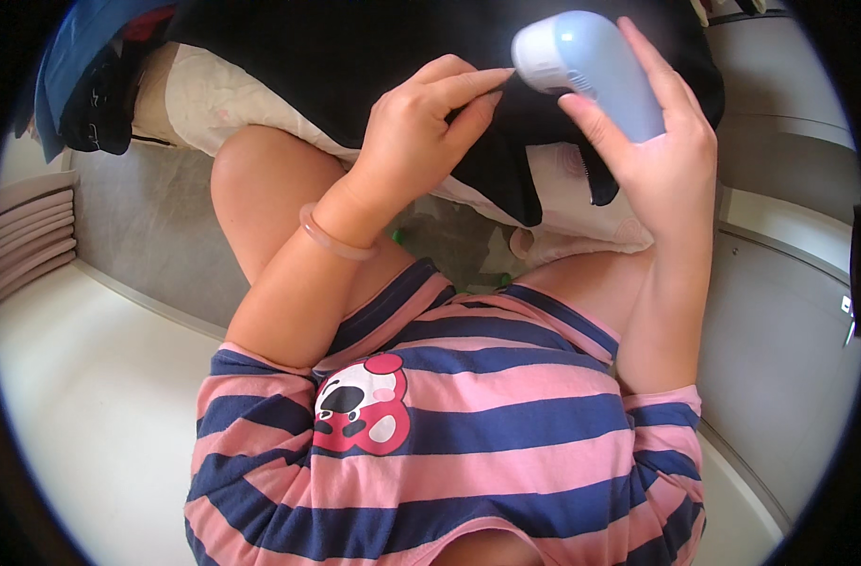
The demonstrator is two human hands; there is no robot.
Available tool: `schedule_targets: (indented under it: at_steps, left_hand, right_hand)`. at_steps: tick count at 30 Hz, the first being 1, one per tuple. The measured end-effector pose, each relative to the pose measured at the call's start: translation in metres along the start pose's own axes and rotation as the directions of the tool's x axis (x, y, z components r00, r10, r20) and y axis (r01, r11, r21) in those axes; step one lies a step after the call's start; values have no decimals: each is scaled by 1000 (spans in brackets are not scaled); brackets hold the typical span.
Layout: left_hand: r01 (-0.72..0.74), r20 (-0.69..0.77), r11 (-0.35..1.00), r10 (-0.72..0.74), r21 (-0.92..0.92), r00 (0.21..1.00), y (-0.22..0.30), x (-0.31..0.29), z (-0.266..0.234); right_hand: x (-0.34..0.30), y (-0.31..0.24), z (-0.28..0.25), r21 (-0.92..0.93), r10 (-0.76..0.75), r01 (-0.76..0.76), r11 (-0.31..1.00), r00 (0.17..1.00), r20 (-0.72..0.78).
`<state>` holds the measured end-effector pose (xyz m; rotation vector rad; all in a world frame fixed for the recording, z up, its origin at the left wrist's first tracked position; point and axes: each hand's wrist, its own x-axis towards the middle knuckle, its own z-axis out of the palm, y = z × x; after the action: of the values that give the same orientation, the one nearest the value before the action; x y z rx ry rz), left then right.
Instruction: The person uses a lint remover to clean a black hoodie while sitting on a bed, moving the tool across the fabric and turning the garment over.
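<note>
Pale blue casing fills the top right of my view: one handheld device (600, 71), rounded and smooth, with a white head at its left end, small ribs near the join and a bright highlight on its shoulder. It's up over one black cloth (298, 47), tilted, white head pointing left. Two hands on my feed, both bare. Right hand (676, 146): fingers wrapped firmly round the blue body, thumb on the near side, the others along the far side. Left hand (421, 113): index finger straight out, its tip right by the white head, thumb just below with a small gap, remaining fingers curled in; whether the tip touches, or pinches anything, I can't tell. One pale pink bracelet (331, 241) circles the left wrist. Counting on: under the black cloth I get pale patterned fabric (228, 104) showing at both sides, too covered to say if it's one piece. Below, one striped shirt (515, 472), pink and navy, carrying one bear-face print (364, 406). Two bare knees flank the gap.
</note>
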<state>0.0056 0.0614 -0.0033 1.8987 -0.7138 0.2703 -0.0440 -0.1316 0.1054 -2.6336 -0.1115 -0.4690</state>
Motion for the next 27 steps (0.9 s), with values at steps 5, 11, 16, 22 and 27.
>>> schedule_targets:
  at_steps: [5,11,16,22,27]
  left_hand:
    - [638,389,537,-512,-551,766,-5,8,-15]
    - [646,459,493,-457,-583,762,0,14,-20]
    - [662,483,359,-474,-658,736,-5,12,-21]
    - [673,516,342,-447,-656,731,0,15,-22]
    - [678,499,348,-479,-647,722,2,14,-22]
  right_hand:
    - [-8,39,-2,-14,105,-111,994,967,-233]
    - [-20,27,14,170,93,-57,984,973,-210]
    - [-21,16,30,21,-111,118,993,973,-201]
    - [-20,27,25,114,-12,33,993,984,-175]
    - [-17,24,29,22,-45,50,999,979,-199]
